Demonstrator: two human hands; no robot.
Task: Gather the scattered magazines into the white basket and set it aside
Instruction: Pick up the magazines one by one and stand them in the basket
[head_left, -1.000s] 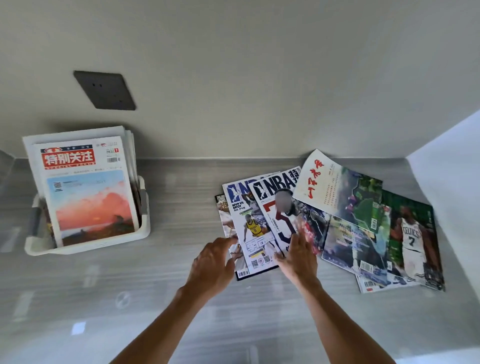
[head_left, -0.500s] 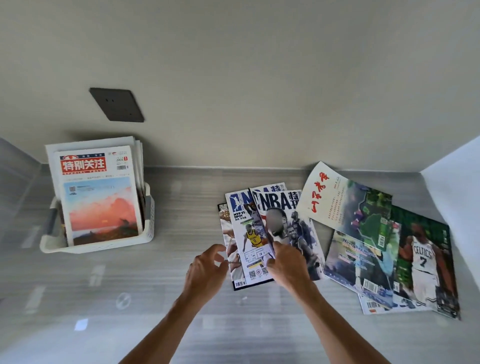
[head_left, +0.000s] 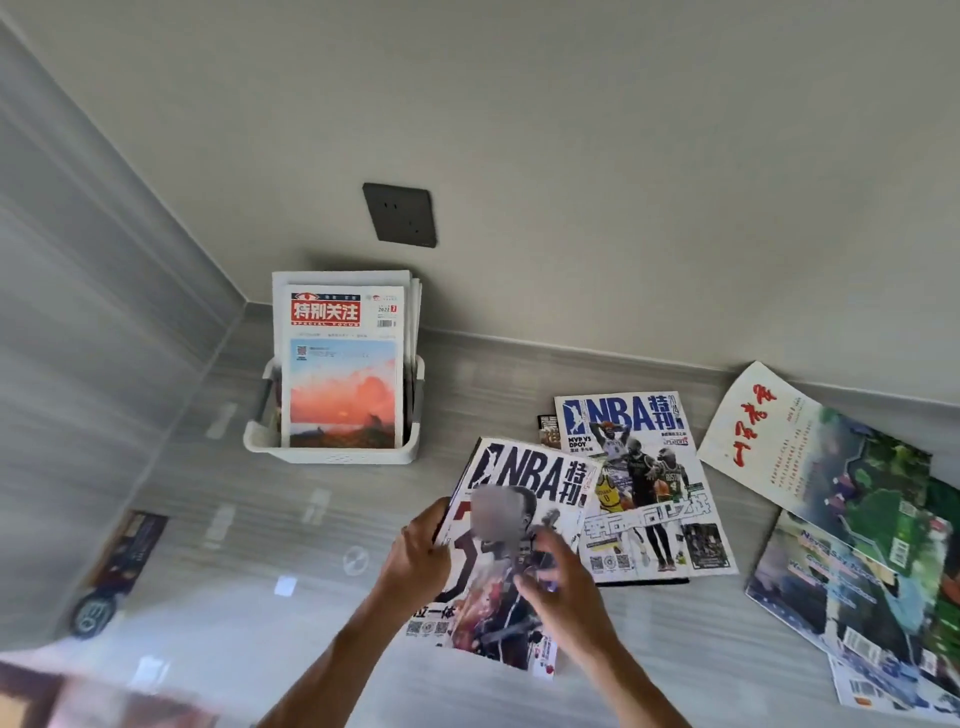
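Note:
An NBA magazine (head_left: 524, 478) is lifted off the grey counter, tilted toward me. My left hand (head_left: 415, 556) grips its left edge and my right hand (head_left: 558, 582) lies on its cover, fingers closed on it. A second NBA magazine (head_left: 644, 478) lies flat just to the right, with a dark one partly hidden under it. A white magazine with red script (head_left: 758, 431) and several more with green and blue covers (head_left: 872, 571) lie overlapped at the far right. The white basket (head_left: 332, 452) stands at the back left, holding upright magazines, the front one (head_left: 345, 374) showing a red sunset.
A dark wall socket (head_left: 400, 214) sits above the basket. A glossy grey side wall (head_left: 93, 364) closes off the left. The counter (head_left: 260, 545) runs between basket and hands. A blurred wooden edge (head_left: 78, 696) shows at the bottom left.
My hands have pulled the top NBA magazine off the pile and raised it to the left, uncovering the one beneath. The view has swung left, so the basket sits nearer the centre.

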